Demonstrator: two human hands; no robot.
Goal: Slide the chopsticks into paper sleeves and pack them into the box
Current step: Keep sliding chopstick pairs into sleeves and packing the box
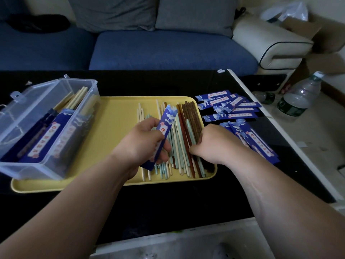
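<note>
The left hand [143, 143] grips a blue paper sleeve [162, 134]; the right hand [214, 144] pinches thin chopsticks [183, 135], fingertips hidden, on the yellow tray [112, 116].

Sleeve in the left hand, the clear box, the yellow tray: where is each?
sleeve [166, 122], head view, on its upper printed face.
box [61, 128], head view, on its right side wall.
tray [115, 113], head view, on its bare floor.

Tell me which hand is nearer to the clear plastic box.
Left. The left hand, holding a blue paper sleeve, is over the middle of the yellow tray, just right of the clear plastic box. The right hand is farther right, on the loose chopsticks.
</note>
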